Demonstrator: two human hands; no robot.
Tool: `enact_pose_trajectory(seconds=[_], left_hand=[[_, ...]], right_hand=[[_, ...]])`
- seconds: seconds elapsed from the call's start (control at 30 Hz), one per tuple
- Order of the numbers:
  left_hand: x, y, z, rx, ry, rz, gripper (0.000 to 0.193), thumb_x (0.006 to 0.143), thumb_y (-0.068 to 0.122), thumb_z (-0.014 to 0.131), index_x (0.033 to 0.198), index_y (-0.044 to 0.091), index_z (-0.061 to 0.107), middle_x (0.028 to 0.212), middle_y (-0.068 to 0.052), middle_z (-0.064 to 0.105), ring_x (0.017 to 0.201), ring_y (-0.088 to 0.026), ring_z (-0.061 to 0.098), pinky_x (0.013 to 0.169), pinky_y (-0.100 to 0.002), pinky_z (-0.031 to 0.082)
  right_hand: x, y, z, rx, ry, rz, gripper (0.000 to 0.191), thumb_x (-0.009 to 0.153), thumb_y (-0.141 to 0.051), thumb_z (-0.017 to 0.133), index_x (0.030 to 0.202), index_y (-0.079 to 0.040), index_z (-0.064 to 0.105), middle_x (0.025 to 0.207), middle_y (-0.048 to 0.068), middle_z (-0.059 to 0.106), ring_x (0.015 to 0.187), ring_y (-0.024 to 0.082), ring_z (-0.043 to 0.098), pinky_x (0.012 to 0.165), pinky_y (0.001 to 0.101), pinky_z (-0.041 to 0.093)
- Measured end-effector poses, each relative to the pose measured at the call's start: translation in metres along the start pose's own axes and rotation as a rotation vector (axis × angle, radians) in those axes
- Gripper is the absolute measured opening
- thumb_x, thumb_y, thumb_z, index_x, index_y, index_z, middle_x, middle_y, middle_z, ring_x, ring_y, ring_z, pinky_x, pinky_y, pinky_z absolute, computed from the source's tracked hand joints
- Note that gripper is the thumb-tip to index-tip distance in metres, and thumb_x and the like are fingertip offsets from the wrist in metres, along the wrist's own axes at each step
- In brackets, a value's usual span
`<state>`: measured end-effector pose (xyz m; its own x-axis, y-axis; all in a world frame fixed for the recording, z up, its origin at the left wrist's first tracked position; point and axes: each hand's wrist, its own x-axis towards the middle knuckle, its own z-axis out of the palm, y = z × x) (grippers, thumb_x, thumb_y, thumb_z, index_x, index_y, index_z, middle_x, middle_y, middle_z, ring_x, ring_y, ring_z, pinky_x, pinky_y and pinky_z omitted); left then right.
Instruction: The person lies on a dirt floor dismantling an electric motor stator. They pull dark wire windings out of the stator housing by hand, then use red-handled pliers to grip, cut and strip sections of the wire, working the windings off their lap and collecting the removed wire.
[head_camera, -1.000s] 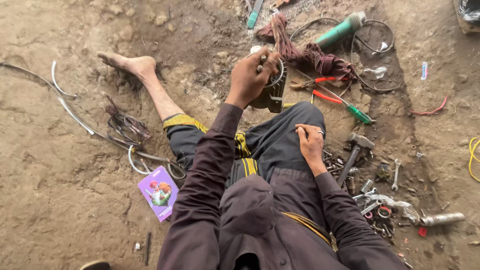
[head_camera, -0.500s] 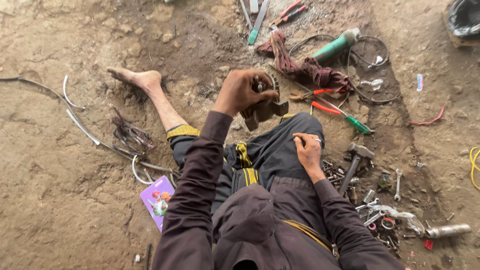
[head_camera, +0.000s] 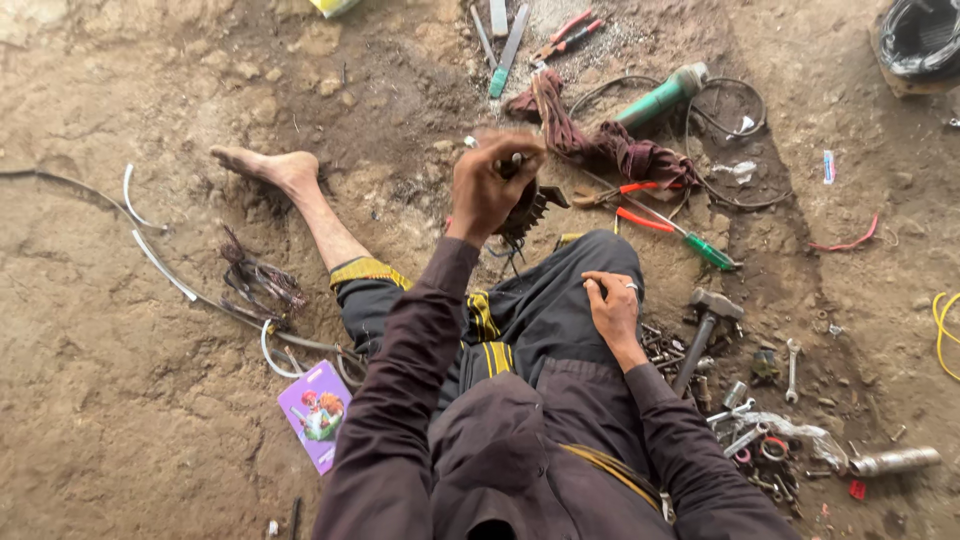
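My left hand (head_camera: 488, 186) is raised in front of me, shut on a dark, toothed metal part (head_camera: 528, 207) with thin wires hanging from it. The part hangs just above my right knee. My right hand (head_camera: 612, 306) rests on my right thigh with the fingers curled in and a ring on one finger; I see nothing in it. I sit on bare dirt, my left leg stretched out with the bare foot (head_camera: 266, 165) to the left.
By my right leg lie a hammer (head_camera: 706, 326), a wrench (head_camera: 790, 366), several nuts and bolts (head_camera: 742, 422) and a metal cylinder (head_camera: 896, 460). Ahead lie a green screwdriver (head_camera: 712, 252), red pliers (head_camera: 640, 201), a green grinder (head_camera: 662, 95) and a maroon cloth (head_camera: 612, 147). At my left lie white wires (head_camera: 160, 266) and a purple packet (head_camera: 316, 410).
My left hand has come down a little toward my knee and turned the metal part. The right hand has stayed on the thigh. The view has tilted slightly.
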<state>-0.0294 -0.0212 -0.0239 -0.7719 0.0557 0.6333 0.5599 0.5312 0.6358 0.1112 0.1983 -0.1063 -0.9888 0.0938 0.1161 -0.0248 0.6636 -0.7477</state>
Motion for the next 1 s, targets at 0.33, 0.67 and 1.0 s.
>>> enact_pose_trajectory(seconds=[0.33,0.67,1.0], left_hand=[[0.000,0.003,-0.003,-0.167,0.279,-0.218,0.018,0.095,0.023,0.079,0.110,0.014,0.076,0.100,-0.002,0.080,0.087,-0.013,0.078,0.075,-0.027,0.064],[0.023,0.013,-0.062,-0.206,0.068,-0.316,0.023,0.092,0.019,0.075,0.113,0.010,0.076,0.105,-0.009,0.079,0.088,-0.017,0.077,0.070,-0.032,0.065],[0.005,0.046,-0.051,-0.434,0.016,-0.285,0.016,0.100,0.020,0.067,0.109,0.012,0.078,0.092,-0.005,0.080,0.079,-0.011,0.078,0.068,-0.025,0.065]], right_hand=[[0.013,-0.017,-0.004,-0.031,0.059,-0.102,0.013,0.093,-0.017,0.070,0.098,-0.010,0.079,0.101,0.007,0.076,0.102,0.028,0.066,0.091,0.0395,0.051],[0.011,-0.046,-0.014,-0.139,-0.014,0.041,0.017,0.088,-0.027,0.071,0.102,-0.023,0.081,0.096,0.008,0.073,0.102,0.027,0.067,0.086,0.0402,0.054],[0.004,-0.065,-0.013,-0.205,-0.052,0.067,0.018,0.087,-0.028,0.070,0.101,-0.025,0.081,0.096,0.006,0.073,0.102,0.025,0.067,0.085,0.0407,0.054]])
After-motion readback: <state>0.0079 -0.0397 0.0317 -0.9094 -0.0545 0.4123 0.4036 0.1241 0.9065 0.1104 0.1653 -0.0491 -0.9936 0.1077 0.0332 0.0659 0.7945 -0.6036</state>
